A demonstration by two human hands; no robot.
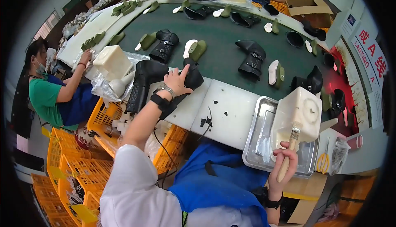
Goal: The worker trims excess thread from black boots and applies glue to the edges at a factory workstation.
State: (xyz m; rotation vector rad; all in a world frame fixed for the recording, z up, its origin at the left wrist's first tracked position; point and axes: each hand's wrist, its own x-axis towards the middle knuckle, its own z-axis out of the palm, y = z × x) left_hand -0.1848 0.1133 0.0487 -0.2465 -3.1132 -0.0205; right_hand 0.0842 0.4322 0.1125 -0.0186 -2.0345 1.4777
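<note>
A black boot (194, 76) lies at the near edge of the worktop, and my left hand (178, 82) is on it, fingers curved over it; part of the boot is hidden behind my hand and wrist. Just left of it is another black boot (142, 80). My right hand (284, 161) is closed around the wooden handle of a brush (289, 152). The brush's bristle end points up, in front of an off-white block-shaped container (299, 111). That container is tilted in a shallow metal tray (258, 146).
Black boots (251, 57), olive-green shoe forms (198, 50) and white insoles (273, 72) lie across the green conveyor (214, 68). Yellow scissors (323, 161) are right of the tray. A co-worker (53, 93) works at the left, near orange crates (82, 169). More people are at the far side.
</note>
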